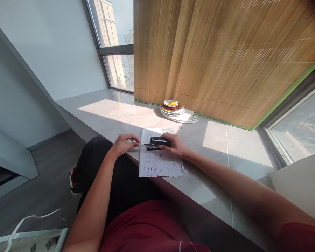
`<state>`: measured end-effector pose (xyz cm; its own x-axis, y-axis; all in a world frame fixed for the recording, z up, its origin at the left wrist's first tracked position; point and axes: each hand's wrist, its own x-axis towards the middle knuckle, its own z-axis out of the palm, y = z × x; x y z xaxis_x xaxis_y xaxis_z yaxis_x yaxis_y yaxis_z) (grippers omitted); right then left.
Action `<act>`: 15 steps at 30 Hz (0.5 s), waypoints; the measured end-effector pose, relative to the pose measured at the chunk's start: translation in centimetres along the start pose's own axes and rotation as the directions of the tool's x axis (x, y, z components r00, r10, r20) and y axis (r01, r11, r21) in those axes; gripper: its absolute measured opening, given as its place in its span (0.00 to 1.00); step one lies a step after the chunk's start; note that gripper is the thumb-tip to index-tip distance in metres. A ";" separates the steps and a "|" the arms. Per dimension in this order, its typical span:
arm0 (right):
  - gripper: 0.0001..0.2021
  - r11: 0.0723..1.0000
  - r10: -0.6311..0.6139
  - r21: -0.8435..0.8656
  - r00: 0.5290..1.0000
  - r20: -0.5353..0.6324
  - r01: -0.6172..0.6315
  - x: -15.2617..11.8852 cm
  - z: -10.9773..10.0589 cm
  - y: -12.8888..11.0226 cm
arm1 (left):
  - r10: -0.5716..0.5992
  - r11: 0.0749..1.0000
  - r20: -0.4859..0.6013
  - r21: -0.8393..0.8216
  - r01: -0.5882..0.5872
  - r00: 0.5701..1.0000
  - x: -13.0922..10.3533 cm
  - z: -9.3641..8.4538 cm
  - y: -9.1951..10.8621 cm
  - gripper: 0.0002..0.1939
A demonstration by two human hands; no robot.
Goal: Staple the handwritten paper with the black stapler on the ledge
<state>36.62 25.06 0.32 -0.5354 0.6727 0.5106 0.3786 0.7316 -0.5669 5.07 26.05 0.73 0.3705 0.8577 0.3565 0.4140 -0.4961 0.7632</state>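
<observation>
My right hand [175, 145] is wrapped round a black stapler [157, 141], which lies level with its far end pointing left. A narrow gap shows between the stapler's upper arm and its base. At that left end, thumb and forefinger of my left hand [125, 144] pinch a thin metal piece [143, 144] that sticks out of the stapler. Whether it is a staple strip or part of the tray, I cannot tell. Beneath the stapler lies a white sheet of paper [161, 166] covered in handwriting, its near edge ragged and reaching past the ledge.
A stack of plates [172, 111] stands on the tiled ledge [115, 112] by a bamboo blind [199, 63]. A window [118, 66] is at the left. My knee [97, 150] rests against the ledge's front. A white cable [36, 216] hangs over a container at lower left.
</observation>
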 end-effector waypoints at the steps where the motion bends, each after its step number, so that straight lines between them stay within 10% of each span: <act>1: 0.16 1.000 -0.014 0.012 1.000 0.001 0.014 0.0 0.1 -0.2 | 0.011 1.000 -0.011 0.012 -0.011 1.000 0.1 0.3 0.5 0.14; 8: 0.21 0.999 -0.039 0.010 0.997 -0.061 0.039 -0.2 0.4 -0.8 | 0.110 0.992 0.004 0.067 -0.110 0.994 0.7 3.7 3.9 0.05; 15: 0.21 1.000 -0.008 0.011 1.000 -0.022 0.008 -0.1 0.6 -0.4 | 0.070 0.986 0.002 0.154 -0.070 0.998 0.4 3.4 4.1 0.05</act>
<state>36.09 24.59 0.12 -0.5215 0.6692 0.5294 0.3662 0.7359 -0.5695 9.74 23.92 2.24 0.3999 0.8205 0.4084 0.5103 -0.5695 0.6444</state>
